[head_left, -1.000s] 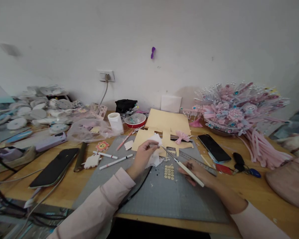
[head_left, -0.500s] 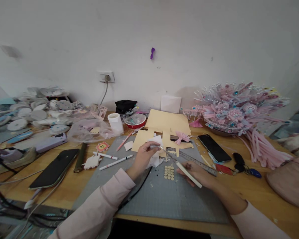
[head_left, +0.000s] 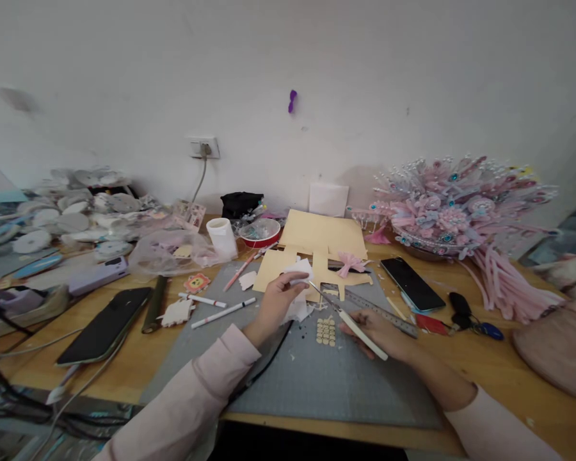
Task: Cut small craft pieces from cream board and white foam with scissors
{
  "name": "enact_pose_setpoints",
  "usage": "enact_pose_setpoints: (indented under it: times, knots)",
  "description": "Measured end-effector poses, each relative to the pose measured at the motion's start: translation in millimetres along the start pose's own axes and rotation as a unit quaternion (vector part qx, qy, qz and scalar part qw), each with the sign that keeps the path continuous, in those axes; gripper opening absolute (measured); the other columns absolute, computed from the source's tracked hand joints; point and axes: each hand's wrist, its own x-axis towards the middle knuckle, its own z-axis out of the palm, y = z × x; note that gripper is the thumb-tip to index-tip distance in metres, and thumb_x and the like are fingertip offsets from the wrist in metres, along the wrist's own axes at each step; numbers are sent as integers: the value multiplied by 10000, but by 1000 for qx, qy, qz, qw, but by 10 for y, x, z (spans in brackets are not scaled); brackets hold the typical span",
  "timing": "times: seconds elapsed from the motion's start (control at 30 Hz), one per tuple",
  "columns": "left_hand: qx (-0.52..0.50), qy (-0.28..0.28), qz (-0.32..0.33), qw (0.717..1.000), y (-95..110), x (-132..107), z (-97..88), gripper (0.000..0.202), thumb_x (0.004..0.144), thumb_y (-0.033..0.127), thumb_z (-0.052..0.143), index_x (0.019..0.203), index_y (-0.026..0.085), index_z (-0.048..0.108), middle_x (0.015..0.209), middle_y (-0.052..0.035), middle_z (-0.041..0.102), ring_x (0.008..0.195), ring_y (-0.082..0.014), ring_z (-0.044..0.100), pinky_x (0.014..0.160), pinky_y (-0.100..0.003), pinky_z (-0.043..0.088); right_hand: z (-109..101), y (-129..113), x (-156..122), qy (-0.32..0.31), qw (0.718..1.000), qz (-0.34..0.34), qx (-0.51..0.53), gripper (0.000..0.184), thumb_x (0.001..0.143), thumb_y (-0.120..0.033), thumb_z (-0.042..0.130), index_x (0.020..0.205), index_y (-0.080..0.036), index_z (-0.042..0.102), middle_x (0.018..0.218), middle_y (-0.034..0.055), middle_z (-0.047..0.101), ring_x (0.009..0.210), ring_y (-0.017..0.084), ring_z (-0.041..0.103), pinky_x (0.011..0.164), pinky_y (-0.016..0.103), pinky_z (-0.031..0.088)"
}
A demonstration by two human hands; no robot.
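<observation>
My left hand (head_left: 279, 299) is closed, its thumb and fingers pinching a small piece of white paper (head_left: 298, 270) above the cutting mat (head_left: 288, 384). In my right hand (head_left: 377, 333) is a pair of scissors (head_left: 362, 333) with white handles, seen edge-on. Their metal blades point up and left, with the tips at the paper by my left fingertips. Below the blades lie rows of small round beige pieces (head_left: 326, 331) on the mat. Another white scrap (head_left: 297, 312) rests under my left hand. Cut beige card sheets (head_left: 324, 232) lie just beyond both hands.
A steel ruler (head_left: 381, 312) lies behind my right hand. White pens (head_left: 223, 313) and a black phone (head_left: 104, 325) are to the left. Another phone (head_left: 411, 283), keys (head_left: 461, 314) and a pink beaded flower arrangement (head_left: 454, 218) stand right. A white roll (head_left: 222, 238) stands at the back.
The paper in my left hand has tilted slightly, showing more of its face above the fingers. Both hands and the scissors stay almost in place.
</observation>
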Motion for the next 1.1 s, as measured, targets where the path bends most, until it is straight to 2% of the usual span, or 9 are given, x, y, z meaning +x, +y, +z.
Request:
enact_pose_setpoints:
  times: [0.17, 0.4, 0.7, 0.93, 1.1]
  knots:
    - [-2, -13, -7, 1000, 9, -10, 4, 316, 648, 329, 668, 921, 174, 702, 932, -63, 703, 803, -182, 607, 750, -288, 433, 20, -107, -40, -5, 1000, -11, -17, 423, 719, -562, 610, 613, -187, 444, 421, -77, 403, 322, 54, 370, 329, 173, 282]
    - [1, -11, -4, 1000, 11, -6, 10, 298, 641, 320, 667, 906, 187, 701, 954, -60, 701, 815, -184, 610, 753, -289, 436, 21, -80, -31, -1, 1000, -11, -29, 418, 720, -561, 615, 630, -189, 446, 438, -78, 404, 334, 53, 378, 330, 166, 287]
    - [2, -14, -9, 1000, 17, -8, 4, 297, 642, 308, 671, 911, 184, 701, 913, -58, 706, 803, -187, 625, 737, -289, 447, 29, -201, -75, -1, 999, -3, -39, 439, 701, -578, 619, 597, -193, 436, 420, -65, 424, 338, 63, 394, 335, 174, 297]
    - [12, -5, 3, 1000, 5, -3, 4, 305, 646, 326, 671, 913, 183, 705, 940, -62, 706, 829, -194, 619, 768, -298, 447, 28, -90, -24, 10, 999, 5, -37, 422, 710, -562, 615, 600, -189, 451, 412, -69, 431, 326, 67, 397, 327, 181, 294]
    - [-24, 6, 13, 1000, 0, 9, -10, 304, 661, 347, 661, 917, 186, 699, 1021, -76, 692, 904, -205, 617, 792, -303, 448, -14, 48, 33, 9, 1000, -6, -18, 436, 716, -563, 617, 586, -187, 438, 393, -81, 410, 292, 51, 376, 296, 163, 254]
